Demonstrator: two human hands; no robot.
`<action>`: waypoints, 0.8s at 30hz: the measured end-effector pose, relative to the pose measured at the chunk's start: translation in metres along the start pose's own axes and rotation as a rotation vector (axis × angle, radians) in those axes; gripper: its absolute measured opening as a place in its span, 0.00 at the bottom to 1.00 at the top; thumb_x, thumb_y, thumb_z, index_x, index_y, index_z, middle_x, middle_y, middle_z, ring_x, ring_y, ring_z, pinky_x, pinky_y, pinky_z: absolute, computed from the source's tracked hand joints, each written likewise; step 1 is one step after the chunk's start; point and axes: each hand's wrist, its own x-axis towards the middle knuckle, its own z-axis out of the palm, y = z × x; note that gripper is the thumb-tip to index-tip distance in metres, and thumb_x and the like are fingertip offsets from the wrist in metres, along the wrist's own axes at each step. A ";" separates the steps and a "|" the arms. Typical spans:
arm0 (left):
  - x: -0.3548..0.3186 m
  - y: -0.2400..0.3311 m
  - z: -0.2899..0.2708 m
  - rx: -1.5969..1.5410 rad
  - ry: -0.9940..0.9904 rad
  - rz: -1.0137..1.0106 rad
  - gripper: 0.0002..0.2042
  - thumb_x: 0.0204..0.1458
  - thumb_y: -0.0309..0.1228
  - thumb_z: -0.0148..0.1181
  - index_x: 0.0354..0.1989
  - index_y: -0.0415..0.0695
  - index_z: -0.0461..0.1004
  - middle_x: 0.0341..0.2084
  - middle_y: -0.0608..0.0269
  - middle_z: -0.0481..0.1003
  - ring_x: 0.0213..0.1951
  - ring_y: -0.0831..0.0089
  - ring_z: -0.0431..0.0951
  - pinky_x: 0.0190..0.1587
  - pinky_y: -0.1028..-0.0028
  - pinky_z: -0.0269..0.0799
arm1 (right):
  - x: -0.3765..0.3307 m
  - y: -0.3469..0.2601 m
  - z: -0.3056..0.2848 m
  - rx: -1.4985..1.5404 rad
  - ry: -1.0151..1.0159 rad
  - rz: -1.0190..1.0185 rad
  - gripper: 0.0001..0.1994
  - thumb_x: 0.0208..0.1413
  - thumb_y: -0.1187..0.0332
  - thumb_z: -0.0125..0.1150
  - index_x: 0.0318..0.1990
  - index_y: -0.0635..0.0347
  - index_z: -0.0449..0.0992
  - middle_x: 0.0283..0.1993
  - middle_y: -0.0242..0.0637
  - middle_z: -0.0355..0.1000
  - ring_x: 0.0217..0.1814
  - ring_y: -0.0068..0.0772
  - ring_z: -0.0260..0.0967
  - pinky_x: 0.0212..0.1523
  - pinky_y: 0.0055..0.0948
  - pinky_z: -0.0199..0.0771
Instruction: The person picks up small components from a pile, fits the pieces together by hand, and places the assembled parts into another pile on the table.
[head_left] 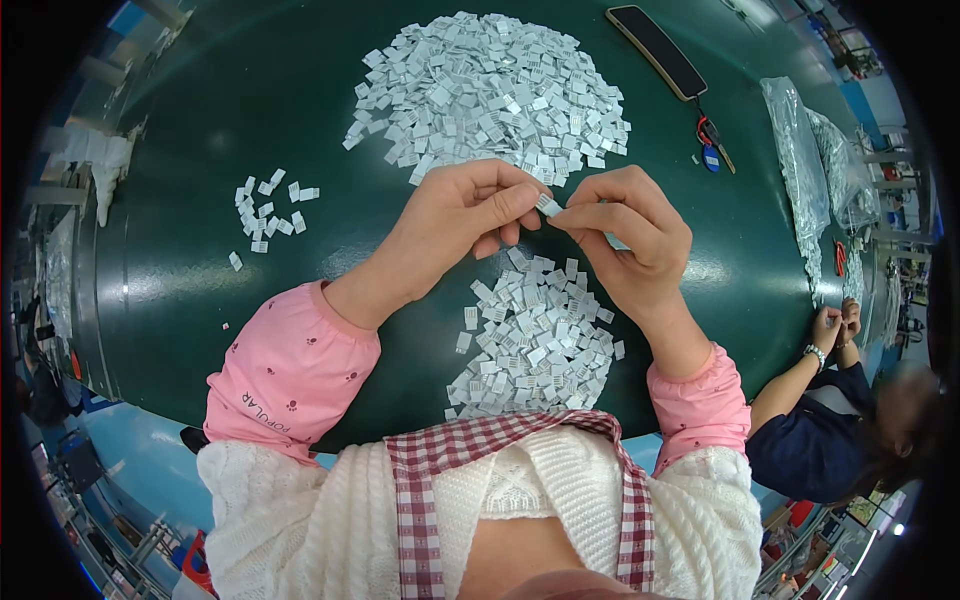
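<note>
A small white rectangular piece (548, 205) with slot-like marks at one end is held up between my two hands. My left hand (478, 208) is closed, its thumb and forefinger pinching the piece's left side. From the other side, the thumb and forefinger of my right hand (632, 232) grip it too. Something pale shows under my right fingers; I cannot make out what. Beyond my hands lies a large heap of like pieces (490, 90). A smaller heap (540, 340) sits between my forearms, near the table's front edge.
Several loose pieces (266, 210) lie to the left on the dark green table (200, 330). A phone (657, 52) and keys (712, 145) rest at the far right. Clear plastic bags (800, 160) line the right edge, where another person (820, 430) sits working.
</note>
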 end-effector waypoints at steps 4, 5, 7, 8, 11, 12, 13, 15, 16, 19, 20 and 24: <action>0.001 -0.001 -0.001 0.007 0.007 0.031 0.07 0.64 0.30 0.61 0.44 0.39 0.79 0.30 0.63 0.78 0.26 0.87 0.70 0.22 0.90 0.57 | -0.002 0.006 0.003 0.047 0.042 0.083 0.13 0.43 0.87 0.69 0.36 0.59 0.85 0.39 0.32 0.77 0.37 0.28 0.71 0.37 0.23 0.71; 0.001 -0.001 -0.001 0.007 0.008 0.030 0.07 0.64 0.30 0.61 0.44 0.39 0.79 0.30 0.63 0.78 0.26 0.87 0.70 0.22 0.90 0.57 | -0.003 0.007 0.004 0.047 0.042 0.083 0.13 0.43 0.87 0.69 0.36 0.59 0.85 0.39 0.32 0.77 0.37 0.28 0.71 0.37 0.23 0.71; 0.001 -0.001 -0.001 -0.048 0.011 -0.064 0.07 0.61 0.29 0.63 0.42 0.38 0.79 0.28 0.63 0.77 0.25 0.87 0.70 0.21 0.90 0.56 | -0.004 0.008 0.008 0.053 0.060 0.109 0.13 0.43 0.86 0.69 0.36 0.59 0.85 0.39 0.32 0.78 0.36 0.28 0.71 0.34 0.22 0.69; 0.002 0.000 -0.002 -0.076 0.013 -0.112 0.07 0.60 0.29 0.64 0.41 0.38 0.79 0.27 0.63 0.77 0.25 0.87 0.70 0.20 0.90 0.56 | -0.004 0.008 0.009 0.056 0.069 0.122 0.13 0.43 0.86 0.69 0.36 0.59 0.85 0.39 0.31 0.78 0.36 0.28 0.71 0.33 0.21 0.68; 0.002 -0.001 -0.005 -0.140 -0.011 -0.195 0.07 0.59 0.29 0.64 0.40 0.37 0.79 0.26 0.63 0.76 0.23 0.87 0.69 0.19 0.91 0.53 | -0.006 0.009 0.011 0.097 0.059 0.170 0.13 0.44 0.85 0.69 0.38 0.59 0.85 0.39 0.31 0.79 0.35 0.28 0.71 0.33 0.21 0.68; 0.002 -0.001 -0.006 -0.176 -0.038 -0.229 0.07 0.59 0.28 0.64 0.39 0.37 0.79 0.26 0.63 0.76 0.22 0.88 0.68 0.18 0.91 0.52 | -0.007 0.009 0.011 0.134 0.040 0.203 0.13 0.45 0.85 0.69 0.39 0.59 0.85 0.40 0.32 0.80 0.36 0.27 0.72 0.33 0.20 0.68; 0.002 -0.002 -0.007 -0.212 -0.065 -0.264 0.07 0.59 0.28 0.64 0.39 0.36 0.78 0.25 0.63 0.76 0.22 0.88 0.68 0.17 0.91 0.50 | -0.008 0.010 0.011 0.171 0.020 0.237 0.14 0.46 0.84 0.69 0.40 0.59 0.85 0.40 0.32 0.80 0.36 0.27 0.72 0.34 0.20 0.68; 0.002 -0.002 -0.008 -0.248 -0.090 -0.299 0.07 0.58 0.28 0.64 0.38 0.36 0.78 0.25 0.63 0.75 0.21 0.89 0.67 0.17 0.91 0.48 | -0.008 0.009 0.010 0.209 0.001 0.270 0.14 0.46 0.84 0.69 0.41 0.60 0.85 0.41 0.32 0.80 0.36 0.26 0.72 0.34 0.19 0.69; 0.002 -0.002 -0.008 -0.250 -0.075 -0.289 0.07 0.58 0.28 0.64 0.38 0.36 0.78 0.25 0.63 0.75 0.20 0.89 0.66 0.16 0.91 0.48 | -0.006 0.008 0.009 0.283 -0.023 0.320 0.14 0.47 0.83 0.69 0.42 0.60 0.85 0.41 0.33 0.80 0.36 0.25 0.72 0.35 0.19 0.69; 0.002 -0.002 -0.007 -0.255 -0.027 -0.260 0.07 0.59 0.27 0.63 0.37 0.35 0.78 0.24 0.63 0.75 0.18 0.89 0.65 0.15 0.91 0.45 | 0.000 0.004 0.005 0.507 -0.096 0.467 0.13 0.49 0.81 0.70 0.44 0.61 0.85 0.41 0.33 0.80 0.36 0.23 0.71 0.36 0.19 0.69; 0.002 -0.002 -0.007 -0.255 -0.026 -0.259 0.07 0.59 0.27 0.63 0.37 0.35 0.78 0.24 0.63 0.75 0.18 0.89 0.65 0.15 0.91 0.45 | -0.001 0.004 0.005 0.508 -0.097 0.466 0.13 0.49 0.81 0.70 0.44 0.61 0.85 0.41 0.33 0.80 0.36 0.23 0.71 0.36 0.19 0.69; 0.002 -0.001 -0.007 -0.211 -0.017 -0.242 0.07 0.58 0.28 0.64 0.37 0.36 0.78 0.24 0.63 0.75 0.19 0.89 0.65 0.16 0.91 0.46 | -0.004 0.007 0.007 0.524 -0.136 0.564 0.16 0.51 0.82 0.71 0.48 0.65 0.83 0.41 0.35 0.79 0.38 0.22 0.70 0.42 0.19 0.71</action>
